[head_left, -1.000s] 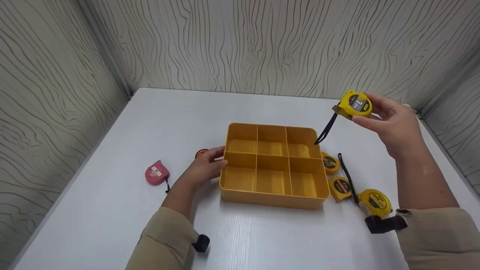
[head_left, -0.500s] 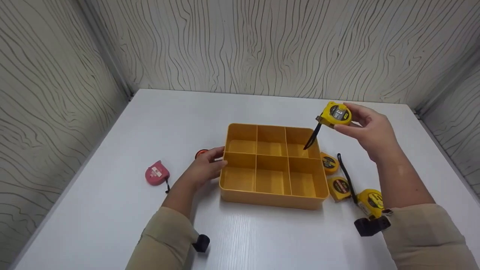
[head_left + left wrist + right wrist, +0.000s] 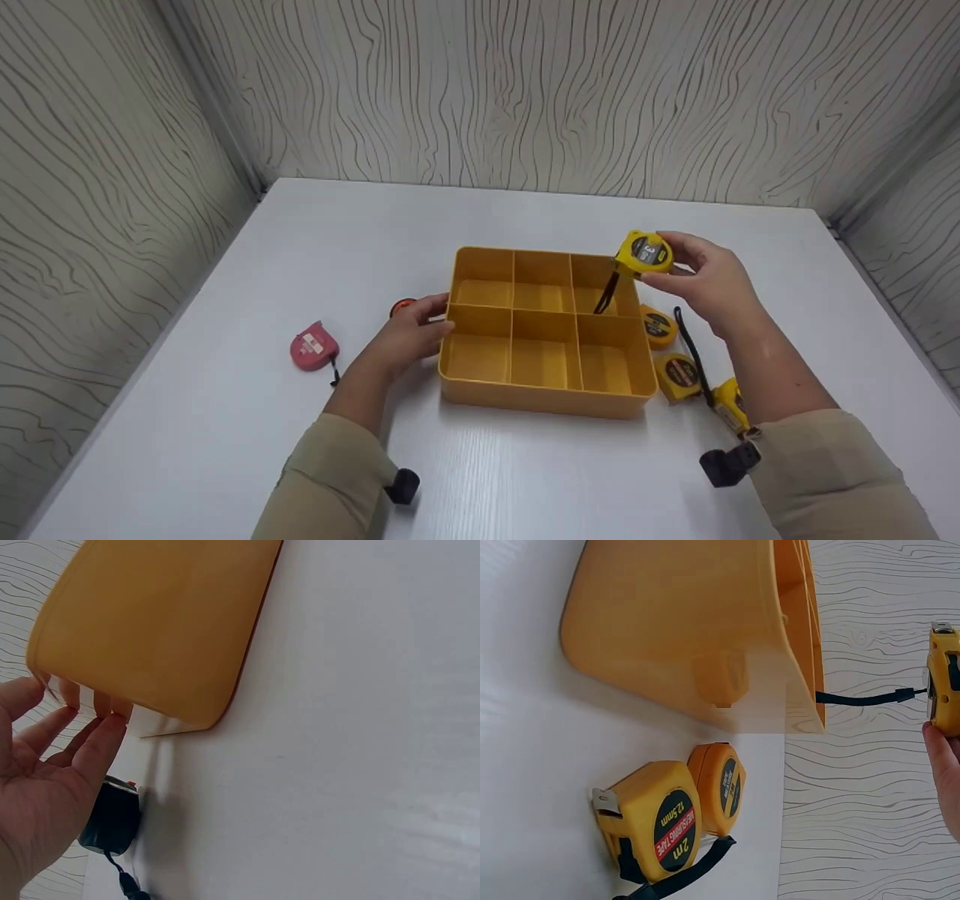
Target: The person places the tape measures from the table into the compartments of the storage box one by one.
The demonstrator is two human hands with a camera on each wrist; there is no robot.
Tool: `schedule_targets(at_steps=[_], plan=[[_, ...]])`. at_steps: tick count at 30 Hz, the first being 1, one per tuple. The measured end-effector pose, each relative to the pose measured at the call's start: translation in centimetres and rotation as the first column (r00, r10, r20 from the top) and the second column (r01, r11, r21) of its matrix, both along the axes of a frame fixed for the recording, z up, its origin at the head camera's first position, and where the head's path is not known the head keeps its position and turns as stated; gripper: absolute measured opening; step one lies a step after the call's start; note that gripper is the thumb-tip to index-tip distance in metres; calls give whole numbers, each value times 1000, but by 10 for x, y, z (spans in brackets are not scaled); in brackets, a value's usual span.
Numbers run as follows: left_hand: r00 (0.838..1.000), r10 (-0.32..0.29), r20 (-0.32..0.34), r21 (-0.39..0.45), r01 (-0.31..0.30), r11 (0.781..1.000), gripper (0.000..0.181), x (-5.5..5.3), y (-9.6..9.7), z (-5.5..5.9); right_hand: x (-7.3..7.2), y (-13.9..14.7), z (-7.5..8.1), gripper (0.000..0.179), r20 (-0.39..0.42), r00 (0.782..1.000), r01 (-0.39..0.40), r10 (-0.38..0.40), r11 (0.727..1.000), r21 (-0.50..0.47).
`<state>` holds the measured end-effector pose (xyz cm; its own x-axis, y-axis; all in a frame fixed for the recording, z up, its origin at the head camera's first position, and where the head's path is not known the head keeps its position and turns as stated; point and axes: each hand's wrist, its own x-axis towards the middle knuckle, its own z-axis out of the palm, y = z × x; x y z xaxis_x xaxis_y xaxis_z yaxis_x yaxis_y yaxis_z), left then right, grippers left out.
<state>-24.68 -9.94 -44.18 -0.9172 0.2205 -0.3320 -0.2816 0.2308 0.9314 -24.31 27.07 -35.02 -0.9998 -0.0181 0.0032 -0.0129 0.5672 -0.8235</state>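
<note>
Beside the yellow tray (image 3: 667, 622), tape measure (image 3: 660, 829) labelled "2m", "12.5mm".

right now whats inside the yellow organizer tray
All six compartments of the organizer tray look empty; only the black strap of the tape measure held by the right hand dangles into the back right one.

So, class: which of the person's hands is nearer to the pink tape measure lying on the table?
Left. The left hand rests against the yellow tray's left wall, with the pink tape measure lying apart to its left. The right hand is beyond the tray's far right corner.
</note>
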Motion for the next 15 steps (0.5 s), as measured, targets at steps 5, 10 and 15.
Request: schedule_targets(at_steps=[5, 10, 15], plan=[[1000, -5, -5, 1, 5, 1000, 58, -3, -1, -5, 2, -5, -4, 76, 33, 999, 8, -9, 1000, 5], [1000, 3, -3, -2, -3, 1000, 57, -3, -1, -4, 1, -9, -7, 80, 57, 998, 15, -15, 1000, 8], [1000, 12, 17, -23, -12, 1000, 57, -3, -1, -4, 1, -12, -12, 82, 82, 997, 7, -7, 1000, 11]])
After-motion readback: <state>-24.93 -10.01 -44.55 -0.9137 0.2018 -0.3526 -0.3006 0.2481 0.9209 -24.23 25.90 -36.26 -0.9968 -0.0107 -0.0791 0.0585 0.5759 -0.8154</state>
